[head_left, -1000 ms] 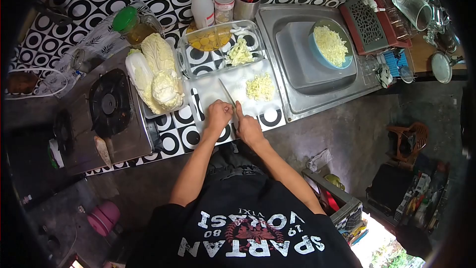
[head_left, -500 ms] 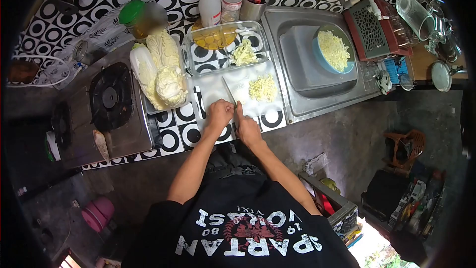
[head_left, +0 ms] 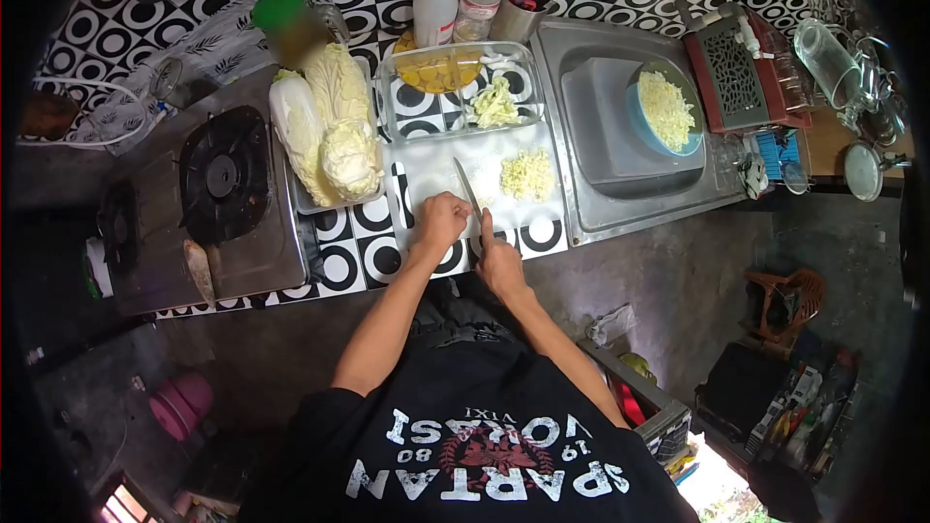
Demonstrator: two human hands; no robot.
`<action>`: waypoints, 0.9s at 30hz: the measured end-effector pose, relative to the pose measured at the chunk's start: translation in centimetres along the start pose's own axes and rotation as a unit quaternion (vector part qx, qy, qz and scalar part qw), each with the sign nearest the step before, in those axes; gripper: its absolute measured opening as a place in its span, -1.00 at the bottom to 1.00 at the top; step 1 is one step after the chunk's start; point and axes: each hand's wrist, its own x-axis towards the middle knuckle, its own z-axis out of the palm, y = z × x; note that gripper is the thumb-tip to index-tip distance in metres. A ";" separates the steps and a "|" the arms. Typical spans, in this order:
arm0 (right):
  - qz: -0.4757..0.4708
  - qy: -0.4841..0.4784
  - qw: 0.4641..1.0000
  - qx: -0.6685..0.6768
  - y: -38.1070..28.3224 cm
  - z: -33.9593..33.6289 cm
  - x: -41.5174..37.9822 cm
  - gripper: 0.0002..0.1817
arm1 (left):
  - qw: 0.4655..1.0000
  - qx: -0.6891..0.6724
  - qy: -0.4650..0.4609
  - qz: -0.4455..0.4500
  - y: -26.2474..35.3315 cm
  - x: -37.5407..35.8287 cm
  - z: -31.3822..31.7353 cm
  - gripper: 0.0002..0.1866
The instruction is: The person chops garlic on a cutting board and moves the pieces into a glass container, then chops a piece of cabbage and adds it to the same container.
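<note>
My right hand point(head_left: 499, 260) is closed round the handle of a kitchen knife point(head_left: 467, 181), its index finger stretched along the top and the blade pointing away from me. Just left of the blade, my left hand point(head_left: 443, 220) is curled with its fingertips pressed together near the board. Whatever those fingers pinch is hidden or too small to name. Both hands are over a translucent white cutting board point(head_left: 423, 167). To the right of the knife lies a pile of finely chopped pale cabbage point(head_left: 528, 175). Behind the board, a clear divided container point(head_left: 412, 134) holds cabbage pieces point(head_left: 495, 102).
Whole napa cabbages point(head_left: 334, 121) fill a tray on the left, beside a gas stove point(head_left: 262, 252). On the right, a blue bowl point(head_left: 647, 133) of chopped cabbage stands on the steel sink point(head_left: 573, 223). A white bottle point(head_left: 435, 2) and a blue-capped bottle point(head_left: 479, 5) stand behind.
The knife blade has shifted slightly away from my left fingers and its angle is steeper. My view has moved a little, so the counter appears shifted right. Both hands keep their grip.
</note>
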 end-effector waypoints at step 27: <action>0.008 0.011 1.000 -0.012 -1.8 -0.7 2.1 -0.08 | 0.992 0.100 0.059 0.050 -0.6 -0.3 1.0 -0.94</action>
